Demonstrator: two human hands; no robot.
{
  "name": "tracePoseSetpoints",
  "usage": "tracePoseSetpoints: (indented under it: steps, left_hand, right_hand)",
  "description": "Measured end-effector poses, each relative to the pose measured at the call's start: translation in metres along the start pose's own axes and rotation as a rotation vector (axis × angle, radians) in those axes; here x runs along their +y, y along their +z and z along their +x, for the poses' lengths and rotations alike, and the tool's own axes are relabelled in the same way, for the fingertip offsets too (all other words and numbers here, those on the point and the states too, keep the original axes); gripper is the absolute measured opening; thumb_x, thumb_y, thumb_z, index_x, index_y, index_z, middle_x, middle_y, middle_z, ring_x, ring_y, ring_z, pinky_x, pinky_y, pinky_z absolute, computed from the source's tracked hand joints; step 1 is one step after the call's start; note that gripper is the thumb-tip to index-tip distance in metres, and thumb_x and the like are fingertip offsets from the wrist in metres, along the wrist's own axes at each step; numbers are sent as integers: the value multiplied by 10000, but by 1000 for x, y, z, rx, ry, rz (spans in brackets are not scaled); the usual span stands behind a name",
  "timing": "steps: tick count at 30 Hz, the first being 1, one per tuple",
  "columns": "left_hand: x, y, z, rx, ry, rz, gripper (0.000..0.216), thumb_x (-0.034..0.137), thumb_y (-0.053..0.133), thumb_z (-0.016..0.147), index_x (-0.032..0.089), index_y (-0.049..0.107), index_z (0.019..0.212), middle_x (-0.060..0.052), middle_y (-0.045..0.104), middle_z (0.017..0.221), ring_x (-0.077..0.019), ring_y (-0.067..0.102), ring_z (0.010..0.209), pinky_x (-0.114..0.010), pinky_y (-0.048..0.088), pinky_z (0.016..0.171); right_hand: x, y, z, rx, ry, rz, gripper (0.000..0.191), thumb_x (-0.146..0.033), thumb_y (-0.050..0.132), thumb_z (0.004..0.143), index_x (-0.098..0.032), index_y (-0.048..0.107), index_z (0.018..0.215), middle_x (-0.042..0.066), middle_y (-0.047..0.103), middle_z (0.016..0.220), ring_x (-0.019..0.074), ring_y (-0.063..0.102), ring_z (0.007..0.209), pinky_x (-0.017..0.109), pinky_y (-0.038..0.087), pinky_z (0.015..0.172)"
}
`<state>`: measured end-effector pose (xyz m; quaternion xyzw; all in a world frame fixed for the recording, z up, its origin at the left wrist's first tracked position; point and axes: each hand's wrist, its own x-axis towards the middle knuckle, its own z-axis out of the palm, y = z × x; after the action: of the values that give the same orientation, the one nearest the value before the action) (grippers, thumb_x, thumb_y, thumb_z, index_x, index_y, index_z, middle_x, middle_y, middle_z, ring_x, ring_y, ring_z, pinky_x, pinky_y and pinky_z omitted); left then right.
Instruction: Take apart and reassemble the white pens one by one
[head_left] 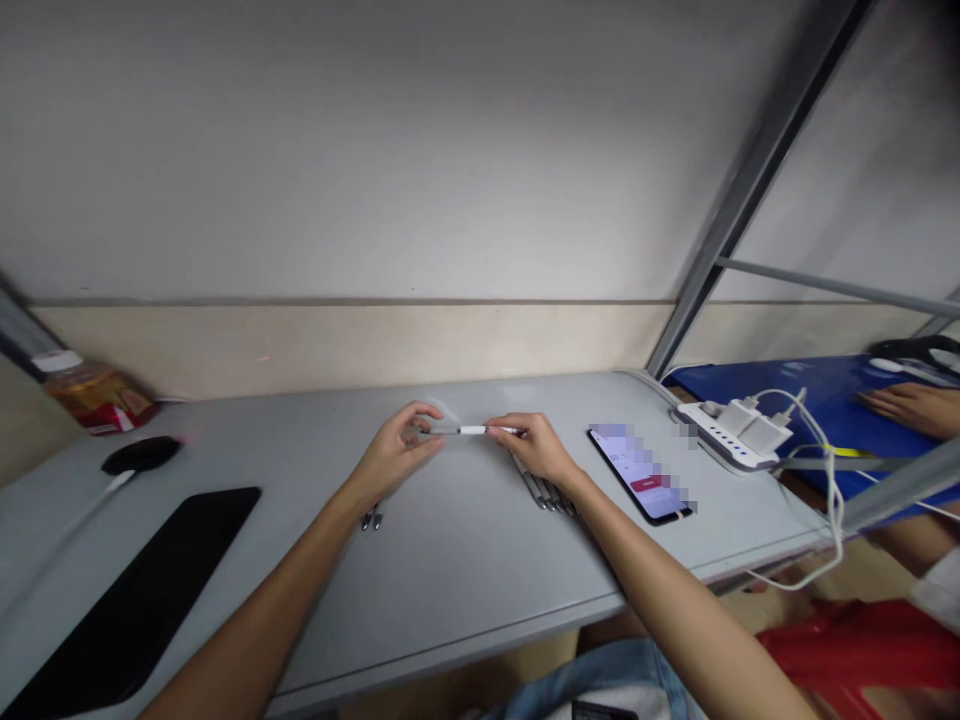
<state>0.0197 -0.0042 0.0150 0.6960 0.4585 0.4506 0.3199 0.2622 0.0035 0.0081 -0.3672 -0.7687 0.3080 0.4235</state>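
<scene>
A slim pen (pixel 472 430) with a white middle and a dark left part is held level just above the grey table. My left hand (pixel 396 442) is closed about its left end, thumb below and curled fingers above. On the other end, the fingertips of my right hand (pixel 534 443) pinch the pen. Several similar pens (pixel 546 494) lie side by side under my right wrist, partly hidden by it. Beside my left wrist the ends of two more pens (pixel 371 521) show; the wrist covers the rest.
Right of my hands lies a lit phone (pixel 637 475), with a white power strip (pixel 724 437) and cables beyond. A black mat (pixel 142 600), a black round device (pixel 141 455) and a bottle (pixel 94 393) are on the left. Another person's hand (pixel 911 408) rests over a blue surface.
</scene>
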Motion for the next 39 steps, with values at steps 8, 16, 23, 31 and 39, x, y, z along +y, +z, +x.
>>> tracePoseSetpoints:
  steps: [8,16,23,31,39]
  left_hand:
    - [3,1,-1,-51,-43,-29,246,424,629,779,184,600,738,-38,645,882,-146,585,748,-261,447,669]
    - [-1,0,-1,-137,-92,63,318,467,477,883,198,645,876,-1,606,713,-139,547,661,-246,414,611]
    - [7,2,-7,-48,116,360,199,392,540,854,213,608,909,-29,642,897,-175,568,825,-297,434,749]
    - [8,13,-13,-263,211,634,279,302,349,956,212,574,819,-13,616,742,-170,548,678,-286,375,659]
    - [14,13,-13,-109,457,889,274,150,350,926,202,517,715,-39,546,672,-192,490,674,-324,354,682]
  right_hand:
    - [2,1,0,3,4,7,309,-399,572,890,-168,755,980,25,690,765,120,523,635,228,356,583]
    - [-2,1,0,-15,-50,-73,294,-390,564,902,-193,746,1025,46,702,844,130,550,705,230,373,644]
    - [0,4,-1,-74,30,-138,361,-427,483,937,-177,740,906,-8,589,620,110,438,555,223,316,546]
    - [-7,7,-2,-93,-145,-195,271,-350,504,944,-214,731,1001,57,712,906,164,580,793,251,387,737]
    - [-14,3,-3,-258,101,55,442,-483,440,942,-134,710,918,-21,504,602,100,402,576,222,295,562]
